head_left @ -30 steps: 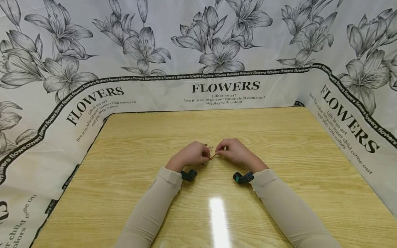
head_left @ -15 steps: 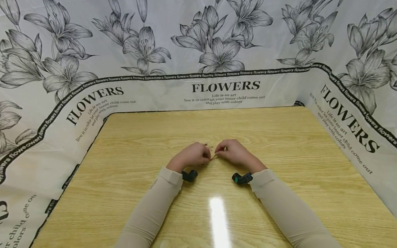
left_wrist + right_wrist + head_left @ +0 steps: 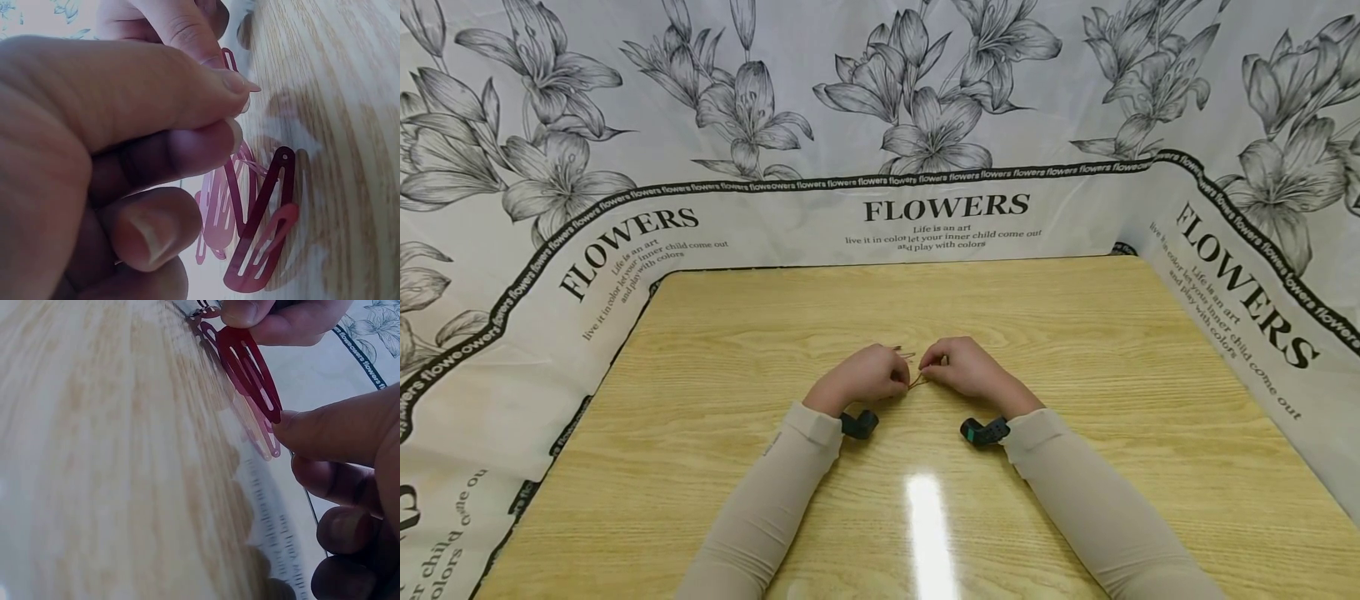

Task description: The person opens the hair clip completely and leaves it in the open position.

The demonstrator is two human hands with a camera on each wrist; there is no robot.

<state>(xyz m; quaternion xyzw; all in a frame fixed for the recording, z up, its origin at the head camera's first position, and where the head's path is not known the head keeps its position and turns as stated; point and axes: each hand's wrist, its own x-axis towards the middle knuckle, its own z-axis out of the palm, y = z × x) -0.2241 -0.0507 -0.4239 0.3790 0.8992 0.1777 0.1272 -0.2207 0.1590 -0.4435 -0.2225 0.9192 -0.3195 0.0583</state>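
A dark red snap hair clip (image 3: 251,372) is stretched between the two hands, just above the table. My left hand (image 3: 868,372) pinches its wide end between thumb and forefinger. At the narrow tip, the thumb and forefinger of my right hand (image 3: 968,367) hold on, the other fingers curled in. Below the left fingers in the left wrist view lie more snap clips, among them a dark red clip (image 3: 275,187) and a pink clip (image 3: 219,215). From the head view these are mostly hidden by the left hand, with only thin ends (image 3: 904,355) showing.
The wood-grain table (image 3: 760,317) spreads around both hands, with a bright reflection near its front. A white curtain (image 3: 775,221) printed with flowers and lettering stands along the back and sides. Each wrist wears a dark camera band (image 3: 987,431).
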